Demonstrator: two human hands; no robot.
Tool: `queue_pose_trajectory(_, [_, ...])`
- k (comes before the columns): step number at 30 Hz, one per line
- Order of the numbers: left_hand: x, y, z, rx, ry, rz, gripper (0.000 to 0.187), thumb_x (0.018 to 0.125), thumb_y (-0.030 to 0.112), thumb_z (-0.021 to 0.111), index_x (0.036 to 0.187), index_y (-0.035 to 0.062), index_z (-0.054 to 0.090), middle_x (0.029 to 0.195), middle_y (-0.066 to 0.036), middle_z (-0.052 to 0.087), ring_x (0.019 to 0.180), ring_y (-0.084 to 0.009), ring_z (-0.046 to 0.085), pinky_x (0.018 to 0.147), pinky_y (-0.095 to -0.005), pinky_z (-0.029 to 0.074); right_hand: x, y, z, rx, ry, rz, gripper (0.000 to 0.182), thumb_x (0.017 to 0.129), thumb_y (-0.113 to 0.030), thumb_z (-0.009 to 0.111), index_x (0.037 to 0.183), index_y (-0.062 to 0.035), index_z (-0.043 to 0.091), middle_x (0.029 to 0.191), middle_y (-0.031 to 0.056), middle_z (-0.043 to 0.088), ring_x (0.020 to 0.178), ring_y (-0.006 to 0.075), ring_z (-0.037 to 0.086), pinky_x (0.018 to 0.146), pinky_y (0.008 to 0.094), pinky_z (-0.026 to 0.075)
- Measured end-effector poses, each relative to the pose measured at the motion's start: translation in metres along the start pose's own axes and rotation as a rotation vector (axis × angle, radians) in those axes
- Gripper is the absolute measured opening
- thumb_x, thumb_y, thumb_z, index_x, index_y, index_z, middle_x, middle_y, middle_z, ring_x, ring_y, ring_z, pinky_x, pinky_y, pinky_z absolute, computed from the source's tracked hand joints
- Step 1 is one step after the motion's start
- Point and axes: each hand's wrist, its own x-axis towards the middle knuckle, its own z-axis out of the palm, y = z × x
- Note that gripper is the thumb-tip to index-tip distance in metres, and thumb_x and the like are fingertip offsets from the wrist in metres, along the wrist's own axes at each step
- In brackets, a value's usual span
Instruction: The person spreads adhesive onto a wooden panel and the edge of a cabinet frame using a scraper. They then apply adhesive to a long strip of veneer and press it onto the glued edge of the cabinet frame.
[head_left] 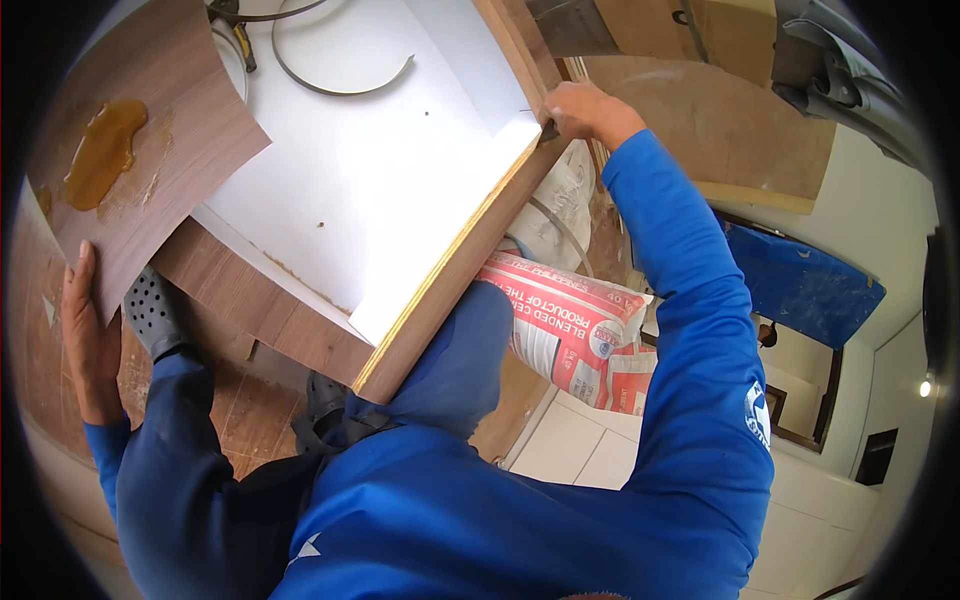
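Note:
My left hand holds the lower edge of a wood-grain sheet, thumb on its face. A puddle of amber glue lies on that sheet. At the upper right, my right hand is closed around a small dark tool, partly hidden by the fingers, at the corner of a wooden cabinet box. The box has a white inside and a wood-grain side; its near edge shows bare yellowish ply. Inside lies a curved dark strip.
Red and white cement bags stand beside the box, with a white sack behind. A plywood board is at the upper right and a blue panel at the right. My shoe is below the sheet.

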Motion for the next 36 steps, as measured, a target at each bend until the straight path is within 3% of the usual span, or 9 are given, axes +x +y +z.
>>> queue_pose_trajectory(2, [-0.001,0.0,0.0,-0.006,0.0,-0.018,0.032,0.099,0.035,0.065,0.119,0.0109,0.058,0.11,0.001,0.064,0.101,-0.0077,0.061,0.092,-0.0278,0.048,-0.001,-0.001,-0.005,0.048,-0.042,0.007,0.031,0.082,-0.003,0.056,0.102,-0.0136,0.078,0.1,0.0094,0.073,0.106,0.0322,0.063,0.092,0.0453,0.046])
queue_pose_trajectory(4, [-0.003,0.002,0.002,-0.019,-0.009,-0.014,0.031,0.099,0.035,0.065,0.118,0.011,0.059,0.109,0.001,0.064,0.101,-0.0073,0.061,0.091,-0.0275,0.048,-0.004,-0.001,-0.002,-0.054,0.054,0.041,0.033,0.083,-0.003,0.059,0.104,-0.0199,0.079,0.103,0.0103,0.074,0.108,0.0301,0.064,0.093,0.0469,0.043])
queue_pose_trajectory(13, [0.001,-0.001,0.0,-0.036,-0.027,-0.017,0.027,0.1,0.034,0.065,0.115,0.012,0.06,0.106,0.002,0.065,0.097,-0.006,0.061,0.087,-0.0257,0.049,-0.008,0.004,0.04,-0.053,0.208,-0.003,0.03,0.083,-0.004,0.059,0.1,-0.0195,0.079,0.1,0.0059,0.073,0.109,0.0255,0.061,0.095,0.044,0.04])
queue_pose_trajectory(17, [-0.003,0.003,0.005,-0.047,-0.029,-0.023,0.028,0.1,0.034,0.064,0.115,0.0111,0.06,0.106,0.002,0.065,0.096,-0.0062,0.062,0.087,-0.0257,0.049,-0.008,0.002,0.022,-0.046,0.096,0.003,0.031,0.082,-0.004,0.06,0.1,-0.0197,0.079,0.101,0.0057,0.073,0.11,0.026,0.061,0.095,0.0448,0.04])
queue_pose_trajectory(19, [-0.002,0.001,0.004,-0.035,-0.033,-0.015,0.029,0.1,0.034,0.064,0.116,0.0108,0.06,0.106,0.002,0.065,0.096,-0.0064,0.062,0.087,-0.0257,0.049,-0.01,0.0,0.004,0.032,-0.107,0.032,0.039,0.082,0.001,0.054,0.104,-0.0193,0.079,0.103,0.0034,0.07,0.108,0.0272,0.059,0.093,0.044,0.041])
queue_pose_trajectory(22, [-0.001,0.0,0.005,-0.03,-0.038,-0.008,0.03,0.1,0.034,0.064,0.117,0.0105,0.059,0.107,0.001,0.065,0.097,-0.0065,0.062,0.087,-0.0259,0.049,-0.015,0.004,-0.003,0.086,0.11,-0.057,0.039,0.082,0.001,0.054,0.105,-0.0197,0.079,0.103,0.0037,0.071,0.108,0.0275,0.059,0.093,0.044,0.041])
queue_pose_trajectory(29, [-0.002,0.001,0.002,-0.018,-0.005,-0.016,0.032,0.1,0.036,0.064,0.118,0.0097,0.059,0.108,0.001,0.065,0.098,-0.0063,0.061,0.088,-0.0258,0.048,-0.005,-0.008,0.025,-0.021,0.099,-0.04,0.038,0.084,0.001,0.055,0.103,-0.0201,0.08,0.101,0.0082,0.073,0.11,0.0282,0.061,0.094,0.0448,0.04])
queue_pose_trajectory(31, [-0.004,0.002,0.006,-0.014,-0.001,-0.012,0.032,0.1,0.036,0.064,0.119,0.0098,0.059,0.108,0.001,0.064,0.098,-0.0063,0.061,0.088,-0.0258,0.048,-0.005,-0.009,0.033,0.038,0.109,-0.006,0.037,0.082,0.001,0.053,0.1,-0.0177,0.079,0.103,0.0027,0.071,0.107,0.0274,0.059,0.097,0.0424,0.04])
queue_pose_trajectory(36, [0.001,0.0,0.001,-0.015,-0.06,0.003,0.032,0.1,0.036,0.064,0.119,0.0105,0.059,0.109,0.002,0.064,0.098,-0.0063,0.061,0.088,-0.0259,0.048,-0.016,0.0,0.014,0.045,0.033,-0.025,0.034,0.083,-0.001,0.055,0.1,-0.0177,0.079,0.103,0.0023,0.072,0.107,0.0263,0.059,0.096,0.0419,0.04])
